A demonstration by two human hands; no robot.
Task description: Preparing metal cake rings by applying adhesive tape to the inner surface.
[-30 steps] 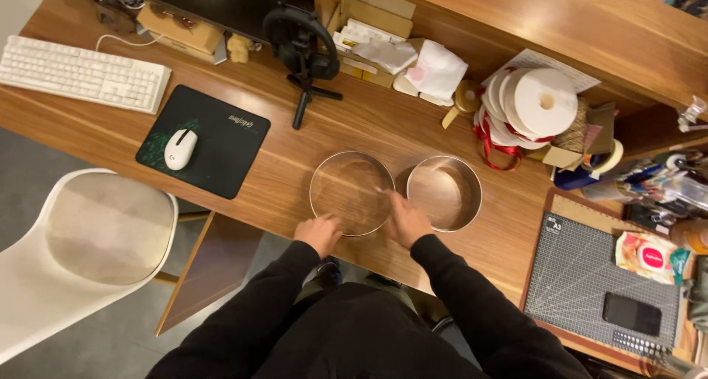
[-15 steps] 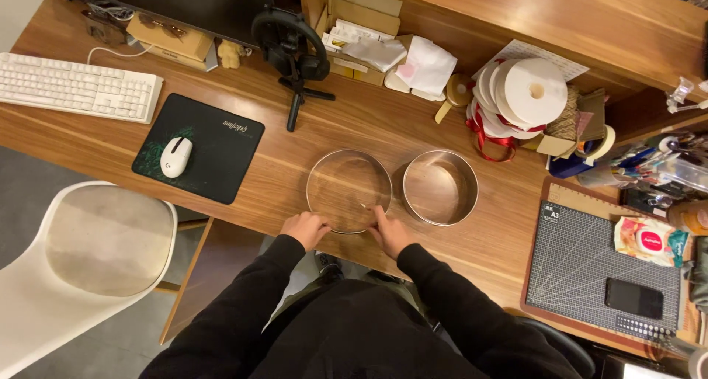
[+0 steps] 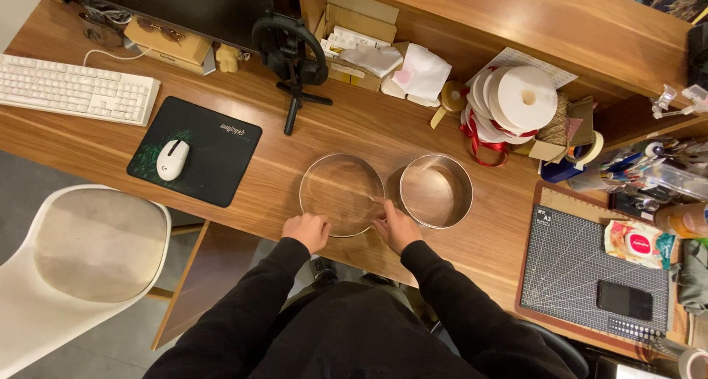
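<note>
Larger metal ring [image 3: 341,193]: round, open, flat on the wooden table [image 3: 354,132], close to the near edge. Left hand [image 3: 307,230] at its near-left rim, fingers curled, touching; a firm grasp cannot be told. Right hand [image 3: 395,225] at its near-right rim, fingers bent on the rim, forefinger extended along it.

Smaller metal ring [image 3: 436,190]: just beside the larger one on the right, rims nearly touching.

Open room: bare wood behind both rings, up to the black tripod stand [image 3: 293,58]; bare wood right of the smaller ring, up to the grey cutting mat [image 3: 582,265].

Left: black mouse pad [image 3: 214,158] with white mouse [image 3: 172,159], white keyboard [image 3: 74,90]. Rear right: white tape rolls [image 3: 516,99].

White chair [image 3: 74,261] below the table's left part.
</note>
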